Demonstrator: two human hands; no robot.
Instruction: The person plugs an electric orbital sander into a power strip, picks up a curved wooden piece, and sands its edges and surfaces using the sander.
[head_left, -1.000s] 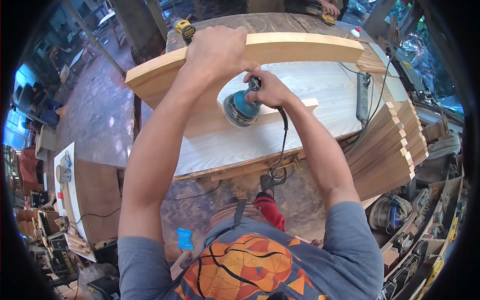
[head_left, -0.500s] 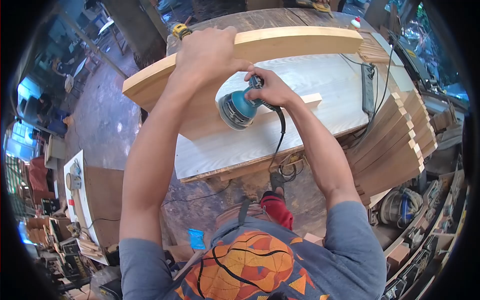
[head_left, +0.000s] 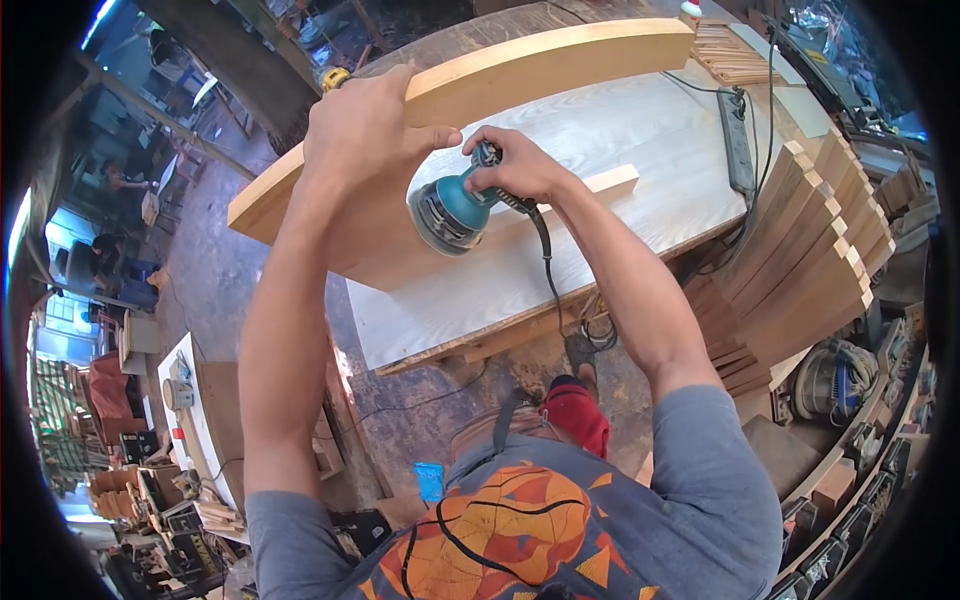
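Note:
My left hand (head_left: 362, 130) is wrapped over the top edge of a long, curved wooden piece (head_left: 545, 68), which stands on its edge on a white wood-grain board (head_left: 590, 245). In my right hand (head_left: 520, 168) is the grip of a teal sander (head_left: 452, 212). Its round pad rests against the near face of the wood, right of my left forearm. A black cord hangs from the sander over the board's front edge. Behind the sander, a short pale wooden strip (head_left: 612, 186) sticks out to the right. The fingertips of my left hand are hidden behind the wood.
A grey power strip (head_left: 737, 142) lies on the right of the table. Stacked wooden slats (head_left: 800, 250) stand at the right. A yellow tool (head_left: 336, 78) sits behind the curved wood. Cords and my foot are below the table edge. People are far off at the left.
The sander and both hands have moved left in view, and the curved wood appears shifted left and up. The camera view has turned somewhat. Both hands keep their hold.

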